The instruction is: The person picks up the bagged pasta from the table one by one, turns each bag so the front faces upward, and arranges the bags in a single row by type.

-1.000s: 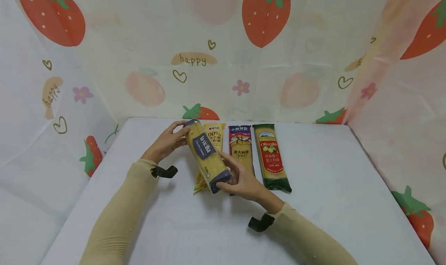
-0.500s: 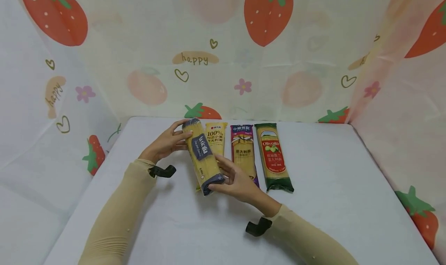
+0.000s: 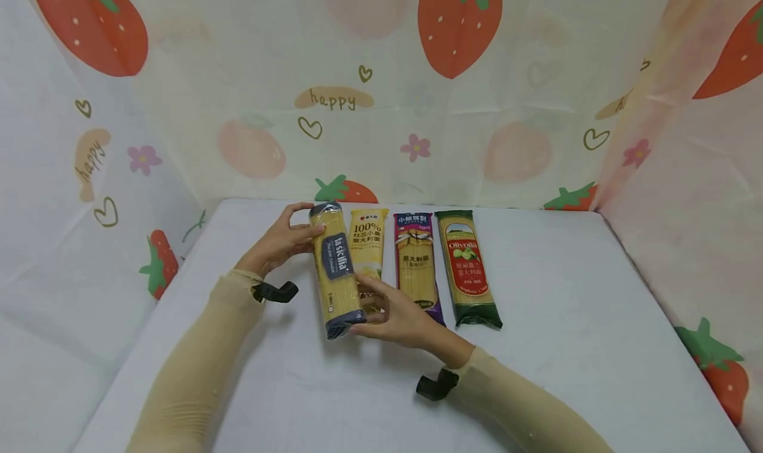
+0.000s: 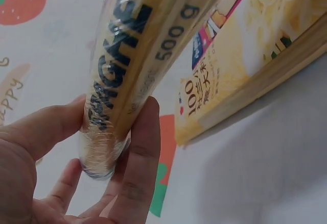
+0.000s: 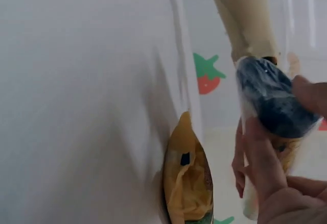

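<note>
Both hands held the blue pack (image 3: 336, 269) off the table (image 3: 554, 347), one at each end. The left hand (image 3: 275, 244) pinched the far end at about 12 o'clock, its thumb and fingers (image 4: 137, 152) curled round the wrapper. The right hand (image 3: 396, 317) cupped the near end at about 6 o'clock, fingers narrowly closed on the dark cap (image 5: 273, 99). The pack ran nearly parallel to the row of three packs lying at its 3 o'clock: the yellow pack (image 3: 368, 244) just beside it, then the purple pack (image 3: 415, 264), then the green pack (image 3: 467, 267). The right fingers overlapped the yellow pack's near part; whether they touched it could not be told.

To set the pack down well, it seemed best to keep both ends level, line its far end up with the row's far ends, lower it flat just left of the yellow pack without riding onto it, and ease the fingers out sideways so the slick wrapper would not roll.
</note>
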Demonstrator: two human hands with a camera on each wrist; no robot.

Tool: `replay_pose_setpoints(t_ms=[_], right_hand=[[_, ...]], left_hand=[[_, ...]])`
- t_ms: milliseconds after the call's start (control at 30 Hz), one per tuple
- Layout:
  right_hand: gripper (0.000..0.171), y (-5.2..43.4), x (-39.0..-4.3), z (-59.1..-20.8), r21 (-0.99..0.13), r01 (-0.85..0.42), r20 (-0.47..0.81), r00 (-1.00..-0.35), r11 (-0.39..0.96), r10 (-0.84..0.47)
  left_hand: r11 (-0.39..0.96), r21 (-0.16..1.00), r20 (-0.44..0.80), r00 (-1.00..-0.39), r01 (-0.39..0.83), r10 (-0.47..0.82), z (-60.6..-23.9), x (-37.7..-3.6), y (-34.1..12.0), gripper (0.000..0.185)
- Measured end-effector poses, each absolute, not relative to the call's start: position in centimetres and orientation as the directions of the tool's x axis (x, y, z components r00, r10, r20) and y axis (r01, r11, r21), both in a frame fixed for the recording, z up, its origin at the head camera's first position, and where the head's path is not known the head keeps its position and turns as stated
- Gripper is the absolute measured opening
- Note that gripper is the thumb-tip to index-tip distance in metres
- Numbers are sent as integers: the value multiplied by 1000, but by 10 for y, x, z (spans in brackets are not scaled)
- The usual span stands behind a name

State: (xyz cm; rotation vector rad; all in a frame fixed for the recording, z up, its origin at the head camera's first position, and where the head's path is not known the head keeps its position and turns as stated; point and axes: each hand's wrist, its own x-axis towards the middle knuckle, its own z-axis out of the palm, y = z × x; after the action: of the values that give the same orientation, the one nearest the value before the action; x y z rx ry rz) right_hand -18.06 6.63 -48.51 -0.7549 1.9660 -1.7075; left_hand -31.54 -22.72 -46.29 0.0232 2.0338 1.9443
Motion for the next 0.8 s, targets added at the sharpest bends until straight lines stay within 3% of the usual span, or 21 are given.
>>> replay_pose_setpoints(t_ms=[467, 800], right_hand=[[94, 31, -196, -487, -983, -38, -77, -803, 179, -590], [94, 6, -211, -491, -924, -81, -135, -846, 375, -516]], left_hand=[[252, 956, -221, -936, -152, 273, -457, -326, -228, 73], [337, 930, -249, -924, -145, 291, -463, -341, -236, 68]])
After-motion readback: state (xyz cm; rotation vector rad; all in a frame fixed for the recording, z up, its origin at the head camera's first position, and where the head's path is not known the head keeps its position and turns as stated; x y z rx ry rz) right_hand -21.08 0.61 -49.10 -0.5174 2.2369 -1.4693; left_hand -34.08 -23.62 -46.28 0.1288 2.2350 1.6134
